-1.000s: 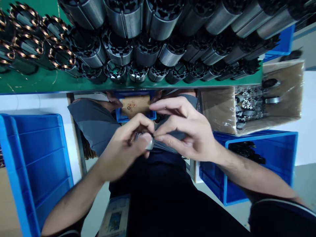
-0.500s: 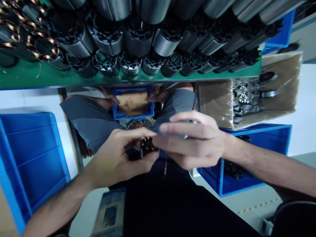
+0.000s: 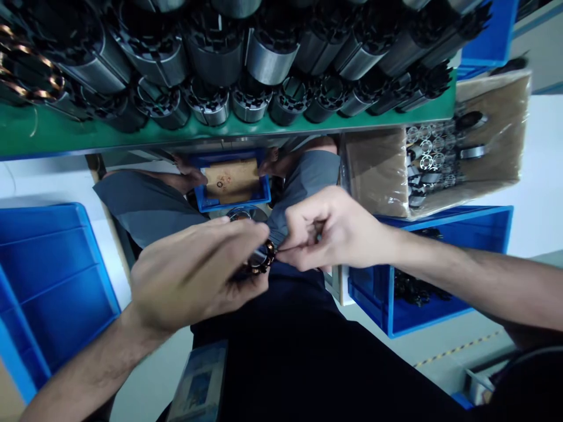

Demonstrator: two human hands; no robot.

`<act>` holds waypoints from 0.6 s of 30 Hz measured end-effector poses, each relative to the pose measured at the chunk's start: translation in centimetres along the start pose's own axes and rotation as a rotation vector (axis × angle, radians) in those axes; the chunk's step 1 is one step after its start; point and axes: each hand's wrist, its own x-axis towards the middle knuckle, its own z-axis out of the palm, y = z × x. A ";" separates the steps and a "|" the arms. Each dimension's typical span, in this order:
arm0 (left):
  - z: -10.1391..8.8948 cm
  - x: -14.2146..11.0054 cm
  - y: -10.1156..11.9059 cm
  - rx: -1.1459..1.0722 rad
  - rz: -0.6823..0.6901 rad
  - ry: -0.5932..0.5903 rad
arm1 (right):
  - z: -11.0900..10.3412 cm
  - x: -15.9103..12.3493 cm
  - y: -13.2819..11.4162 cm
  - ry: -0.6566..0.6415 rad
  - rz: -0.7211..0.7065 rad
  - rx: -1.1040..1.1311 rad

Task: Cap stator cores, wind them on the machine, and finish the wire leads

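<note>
My left hand (image 3: pixel 189 275) is wrapped round a small motor stator (image 3: pixel 261 257), held above my lap. Copper windings ring the end of the stator that faces right; most of its metal body is hidden by the fingers. My right hand (image 3: pixel 332 231) is closed in a pinch, thumb and fingertips right at the copper end. Whatever lies between those fingertips is too small to make out.
Rows of stator cores (image 3: pixel 270 55) stand on the green bench (image 3: pixel 343 126) ahead. At right are a plastic-lined carton (image 3: pixel 376 170) of metal parts and a blue crate (image 3: pixel 440 325) with dark parts. Another blue crate (image 3: pixel 61 281) stands left, and a blue bin (image 3: pixel 233 202) sits below.
My left hand has rolled over, so its back now covers more of the stator. My right hand has gone from spread fingers to a pinch at the copper end. The view has shifted slightly.
</note>
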 end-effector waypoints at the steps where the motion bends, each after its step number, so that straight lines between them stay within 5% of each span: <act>1: -0.2 0.0 0.0 -0.004 -0.025 -0.038 | -0.1 -0.2 -0.6 0.037 -0.061 -0.094; 4: -0.5 0.0 0.0 -0.065 -0.085 -0.095 | -1.1 -0.8 -2.3 0.073 -0.187 -0.315; 6: -0.6 0.0 -0.2 -0.076 -0.023 -0.018 | -2.1 -1.2 -2.9 0.092 -0.208 -0.370; 10: -0.7 -0.4 -0.6 0.113 0.242 0.138 | -3.2 -1.0 -1.8 -0.028 0.116 0.072; 14: -1.3 -0.7 -0.5 0.280 0.496 0.112 | -2.2 -0.3 -0.1 -0.230 0.393 0.415; 16: -1.5 -0.7 -0.3 0.331 0.564 0.062 | -1.3 -0.3 -0.2 -0.233 0.359 0.349; 18: -1.3 -0.6 -0.1 0.331 0.484 0.060 | -0.4 -0.4 -0.9 -0.135 0.208 0.124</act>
